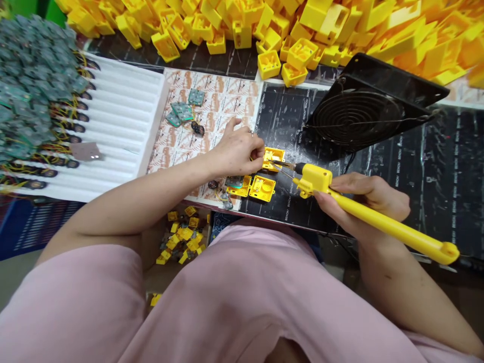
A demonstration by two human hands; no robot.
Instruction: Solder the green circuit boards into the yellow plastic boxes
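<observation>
My right hand (363, 201) is closed round the handle of a yellow soldering iron (385, 219). Its thin metal tip reaches left into a small open yellow plastic case (279, 155) lying on the black bench surface. My left hand (240, 151) has its fingers curled together at the left end of that case; the fingertips are partly hidden. Just below lie another open yellow case (262, 188) and a yellow case holding a green circuit board (237, 185). A small round black part (213, 184) with wires sits beside them.
Circuit boards with wires (34, 91) are piled on a white ridged tray (124, 111) at left. Loose boards (181, 112) lie near my left hand. Many yellow cases (234, 25) cover the back. A black fan (363, 111) stands at right. Below, a box contains yellow parts (185, 234).
</observation>
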